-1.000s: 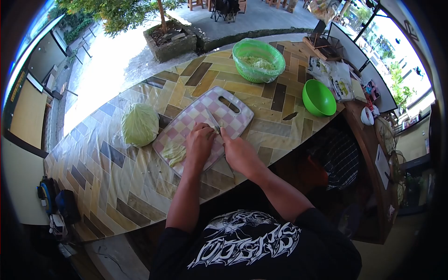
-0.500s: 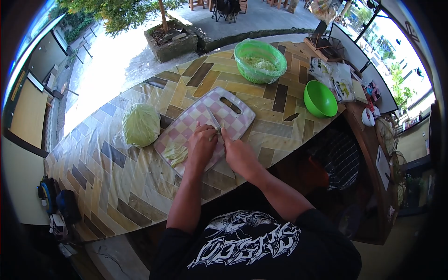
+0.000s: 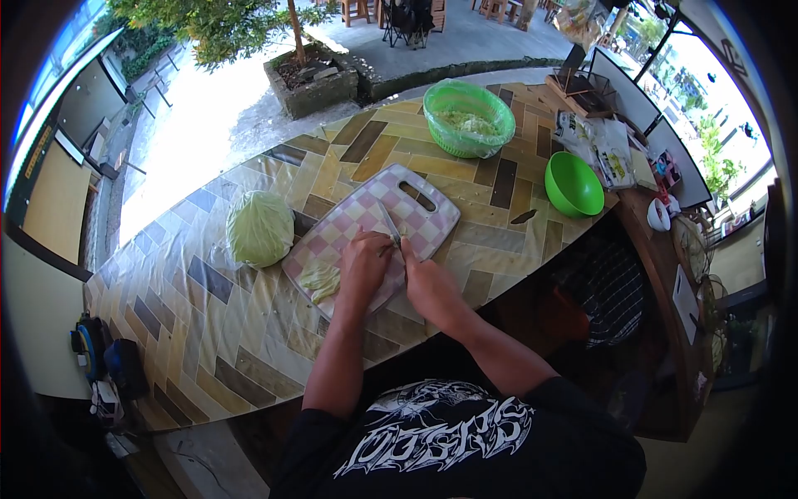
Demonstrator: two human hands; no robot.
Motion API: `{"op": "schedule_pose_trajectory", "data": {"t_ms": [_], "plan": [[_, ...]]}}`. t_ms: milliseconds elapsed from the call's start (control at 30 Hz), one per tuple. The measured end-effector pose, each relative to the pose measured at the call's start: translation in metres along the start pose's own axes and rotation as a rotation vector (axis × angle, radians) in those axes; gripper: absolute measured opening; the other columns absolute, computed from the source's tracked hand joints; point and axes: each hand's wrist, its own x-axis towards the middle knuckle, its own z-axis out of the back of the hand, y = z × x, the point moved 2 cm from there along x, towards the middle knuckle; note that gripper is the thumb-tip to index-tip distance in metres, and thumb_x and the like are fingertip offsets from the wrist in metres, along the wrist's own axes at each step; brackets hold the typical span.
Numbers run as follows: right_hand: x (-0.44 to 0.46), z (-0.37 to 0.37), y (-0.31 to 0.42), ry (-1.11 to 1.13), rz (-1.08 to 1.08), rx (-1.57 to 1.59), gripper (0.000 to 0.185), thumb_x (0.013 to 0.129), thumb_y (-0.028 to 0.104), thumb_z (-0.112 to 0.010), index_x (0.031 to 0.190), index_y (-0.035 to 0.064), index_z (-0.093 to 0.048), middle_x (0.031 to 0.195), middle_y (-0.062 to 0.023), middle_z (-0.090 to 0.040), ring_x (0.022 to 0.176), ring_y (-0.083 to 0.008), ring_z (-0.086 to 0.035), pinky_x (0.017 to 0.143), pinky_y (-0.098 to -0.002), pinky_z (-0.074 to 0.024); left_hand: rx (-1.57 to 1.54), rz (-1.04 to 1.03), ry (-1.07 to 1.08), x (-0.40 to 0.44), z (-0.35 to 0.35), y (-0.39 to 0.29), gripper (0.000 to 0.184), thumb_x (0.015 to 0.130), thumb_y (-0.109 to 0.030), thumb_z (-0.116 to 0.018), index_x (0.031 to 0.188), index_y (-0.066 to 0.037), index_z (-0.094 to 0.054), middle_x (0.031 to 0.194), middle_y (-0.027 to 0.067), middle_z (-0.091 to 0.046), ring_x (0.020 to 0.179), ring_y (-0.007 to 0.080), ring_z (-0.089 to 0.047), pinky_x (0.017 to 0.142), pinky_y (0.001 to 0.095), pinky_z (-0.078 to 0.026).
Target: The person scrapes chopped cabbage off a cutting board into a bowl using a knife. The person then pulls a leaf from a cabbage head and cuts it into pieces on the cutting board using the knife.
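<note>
Gripping the knife (image 3: 389,220), the right hand (image 3: 432,287) is curled closely around its handle, thumb and forefinger forward, with the blade reaching out past them toward the far side and slightly left. The left hand (image 3: 366,262) is just to the left, fingers bent and bunched together over the cutting board (image 3: 353,216), fingertips right beside the base of the blade. A little pale green shows by those fingertips, but the fingers hide whatever lies beneath, so I cannot tell how firmly that hand holds anything.

On the near left part of the board lies a loose cabbage piece (image 3: 318,279), flat and crumpled, just left of the left hand and apart from the right one. Farther left, off the board but near its edge, the cabbage head (image 3: 259,229) sits on the table (image 3: 199,333), well apart from both hands. The board lies at a slant, its handle slot at the far right end, beyond the knife.

At the far side, past the board, stands a green basket (image 3: 461,148) lined with clear plastic, with pale shredded pieces inside. To its right and nearer is a bright green bowl (image 3: 573,185), well to the right of the right hand.
</note>
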Motion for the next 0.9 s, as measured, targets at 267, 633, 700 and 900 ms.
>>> {"op": "schedule_pose_trajectory", "data": {"t_ms": [267, 633, 700, 900], "plan": [[0.028, -0.005, -0.013, -0.044, 0.029, 0.064, 0.065, 0.1, 0.009, -0.055, 0.162, -0.0068, -0.04, 0.084, -0.0266, -0.075, 0.077, -0.0454, -0.075, 0.07, -0.056, -0.0611, -0.023, 0.046, 0.007, -0.003, -0.001, 0.008, 0.018, 0.085, -0.01, -0.077, 0.1, -0.001, -0.082, 0.105, 0.0154, -0.08, 0.106, 0.0367, -0.074, 0.117, 0.0496, -0.049], [0.012, -0.016, 0.0, -0.056, -0.004, -0.003, 0.064, 0.102, 0.009, -0.053, 0.162, -0.0063, -0.038, 0.084, -0.0261, -0.075, 0.079, -0.0457, -0.076, 0.073, -0.0557, -0.0615, 0.015, 0.07, -0.016, -0.004, 0.0, 0.01, 0.02, 0.084, -0.013, -0.081, 0.102, -0.004, -0.084, 0.109, 0.0146, -0.081, 0.107, 0.0358, -0.074, 0.097, 0.0453, -0.058], [0.019, -0.009, -0.003, -0.02, -0.001, 0.031, 0.063, 0.103, 0.009, -0.052, 0.163, -0.0059, -0.038, 0.084, -0.0261, -0.075, 0.08, -0.0457, -0.076, 0.073, -0.0557, -0.0615, 0.015, 0.064, -0.025, -0.006, 0.001, 0.009, 0.022, 0.083, -0.013, -0.082, 0.103, -0.004, -0.084, 0.108, 0.0155, -0.081, 0.106, 0.0361, -0.075, 0.096, 0.0449, -0.058], [-0.001, 0.012, 0.003, 0.058, -0.024, 0.025, 0.063, 0.103, 0.011, -0.053, 0.162, -0.0045, -0.041, 0.085, -0.0269, -0.075, 0.08, -0.0464, -0.076, 0.074, -0.0564, -0.0613, 0.027, 0.132, -0.012, -0.005, 0.008, -0.003, 0.024, 0.082, -0.011, -0.083, 0.104, -0.002, -0.083, 0.106, 0.0162, -0.082, 0.103, 0.0363, -0.076, 0.098, 0.0439, -0.058]]}}
